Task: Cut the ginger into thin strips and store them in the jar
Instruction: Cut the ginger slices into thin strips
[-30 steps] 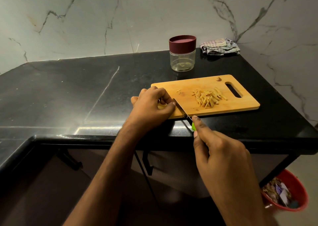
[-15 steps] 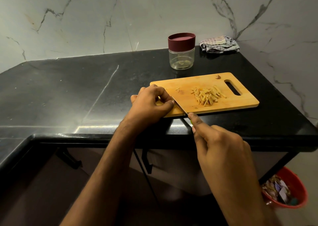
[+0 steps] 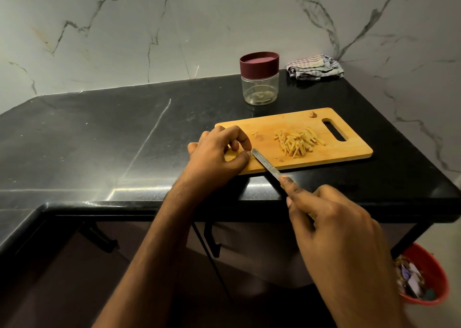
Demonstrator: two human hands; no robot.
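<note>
A wooden cutting board [image 3: 331, 154] lies on the black counter. A pile of thin ginger strips [image 3: 298, 143] sits on its right half. My left hand [image 3: 219, 158] is curled over the board's left end, pinching a piece of ginger that is mostly hidden under the fingers. My right hand [image 3: 334, 230] grips a knife [image 3: 265, 164] by its handle; the blade tip lies on the board right beside my left thumb. A clear jar [image 3: 259, 83] with a dark red lid on stands behind the board.
A folded striped cloth [image 3: 314, 66] lies at the back right by the marble wall. A red bin [image 3: 424, 277] with scraps stands on the floor at lower right. The black counter [image 3: 99, 140] stretches to the left; its front edge runs under my wrists.
The knife blade has slid back toward me along the board beside my left fingers, and my right hand has drawn back a little. My left hand has stayed put.
</note>
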